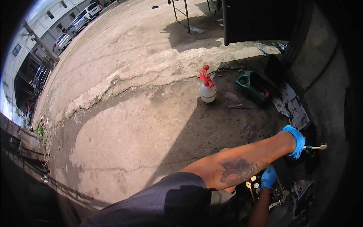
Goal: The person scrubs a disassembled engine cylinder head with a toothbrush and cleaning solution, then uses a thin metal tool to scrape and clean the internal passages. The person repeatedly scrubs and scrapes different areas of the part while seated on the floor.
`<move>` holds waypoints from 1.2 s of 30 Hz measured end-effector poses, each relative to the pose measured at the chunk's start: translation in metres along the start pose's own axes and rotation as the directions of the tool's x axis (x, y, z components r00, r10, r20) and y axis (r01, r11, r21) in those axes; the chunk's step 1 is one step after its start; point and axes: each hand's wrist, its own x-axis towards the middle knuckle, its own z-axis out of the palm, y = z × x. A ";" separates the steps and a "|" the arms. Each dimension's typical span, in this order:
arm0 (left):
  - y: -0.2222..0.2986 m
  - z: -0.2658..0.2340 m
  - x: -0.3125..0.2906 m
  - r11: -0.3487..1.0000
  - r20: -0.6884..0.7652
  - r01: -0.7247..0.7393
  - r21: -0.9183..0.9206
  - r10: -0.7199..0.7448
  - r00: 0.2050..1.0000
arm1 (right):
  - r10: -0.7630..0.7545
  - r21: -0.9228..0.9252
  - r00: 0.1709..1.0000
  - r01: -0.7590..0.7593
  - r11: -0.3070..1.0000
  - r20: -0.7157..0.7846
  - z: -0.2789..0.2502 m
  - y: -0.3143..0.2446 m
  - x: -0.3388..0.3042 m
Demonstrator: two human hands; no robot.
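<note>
My tattooed left arm reaches across to the right. My left hand [296, 142], in a blue glove, is closed around a slim green and cream tool that looks like a toothbrush [320, 147]; its cream end sticks out to the right. Below that forearm is my right hand [269, 178], also blue-gloved, with its fingers curled in at an engine part [278, 193]. What it grips, if anything, cannot be made out. Round metal pieces [256, 185] and a rod-like metal piece [249, 186] show beside this hand, partly covered by my left arm.
A white spray bottle [207, 94] with a red pump top stands on the concrete ground. Right of it lies a green cut-open jug [251, 87]. Newspaper sheets [293, 108] lie along the wall [321, 72]. A dark panel [261, 22] rises behind; parked cars [77, 24] stand far left.
</note>
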 end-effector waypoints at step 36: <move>-0.004 0.010 0.015 0.999 0.039 0.040 0.019 -0.041 0.998 | -0.236 0.343 0.965 0.185 0.921 0.113 -0.029 0.014 -0.031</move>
